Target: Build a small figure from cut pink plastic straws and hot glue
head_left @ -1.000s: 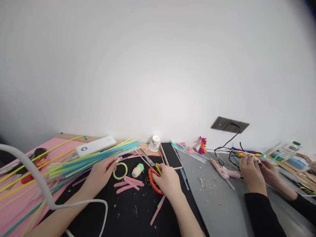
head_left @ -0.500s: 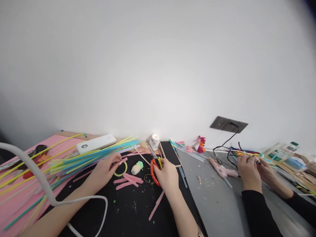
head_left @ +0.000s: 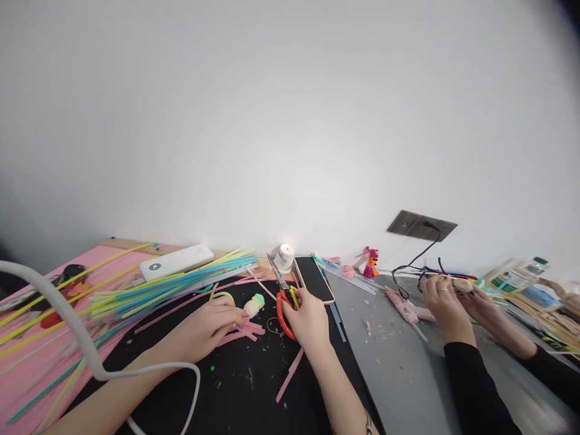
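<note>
Fingers [head_left: 231, 318] of the left hand [head_left: 208, 326] curl down over the short pink chenille strips [head_left: 251, 330], bunched close together, though from where I stand I can't tell whether they pinch one; the strips lie on the black mat [head_left: 240, 386], just beside the cream-and-green fuzzy figure [head_left: 254, 306]; the right hand [head_left: 310, 320] is clamped round the grips of the orange-handled scissors [head_left: 281, 293], whose blades point away, near the white cup [head_left: 284, 260]; those strips look feather-light, soft and bendy, liable to slide about, so I'd pinch one by a loose end; the scissors seem stiff and heavier, best held by the loops, well away from the points
</note>
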`<state>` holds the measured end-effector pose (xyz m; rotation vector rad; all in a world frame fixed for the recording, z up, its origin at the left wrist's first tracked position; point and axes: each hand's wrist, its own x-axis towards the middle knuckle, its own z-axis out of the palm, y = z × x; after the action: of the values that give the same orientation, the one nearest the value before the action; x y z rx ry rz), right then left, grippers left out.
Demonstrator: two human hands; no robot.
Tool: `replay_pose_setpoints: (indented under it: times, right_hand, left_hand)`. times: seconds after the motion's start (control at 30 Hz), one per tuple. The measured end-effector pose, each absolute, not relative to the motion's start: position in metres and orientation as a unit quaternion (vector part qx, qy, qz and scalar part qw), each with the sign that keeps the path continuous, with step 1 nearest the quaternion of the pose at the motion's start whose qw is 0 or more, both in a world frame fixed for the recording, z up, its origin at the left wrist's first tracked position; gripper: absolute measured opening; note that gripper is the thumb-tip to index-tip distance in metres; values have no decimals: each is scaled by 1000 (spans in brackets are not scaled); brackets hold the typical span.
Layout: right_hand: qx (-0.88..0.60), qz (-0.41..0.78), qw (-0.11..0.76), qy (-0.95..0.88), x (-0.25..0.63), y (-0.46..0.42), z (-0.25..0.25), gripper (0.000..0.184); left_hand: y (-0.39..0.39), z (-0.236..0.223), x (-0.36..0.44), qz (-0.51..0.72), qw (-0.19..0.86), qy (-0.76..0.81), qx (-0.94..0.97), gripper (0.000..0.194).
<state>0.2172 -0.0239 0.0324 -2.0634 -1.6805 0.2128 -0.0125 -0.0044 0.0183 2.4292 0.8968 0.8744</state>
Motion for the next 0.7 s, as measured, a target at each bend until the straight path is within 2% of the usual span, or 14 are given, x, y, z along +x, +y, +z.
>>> replay_pose_setpoints:
  times: [0.13, 0.4, 0.7]
  right_hand:
    - [-755, 72, 233, -609, 218, -23, 31, 22]
    - [-763, 63, 198, -612, 217, -22, 29, 22]
    - [-763, 68, 187, -614, 215, -23, 29, 22]
  left_hand:
    - [-1, 18, -15, 287, 189, 322, 882, 28]
    - [26, -2, -14, 275, 73, 434, 855, 33]
    - [31, -11, -9, 248, 54, 457, 853, 35]
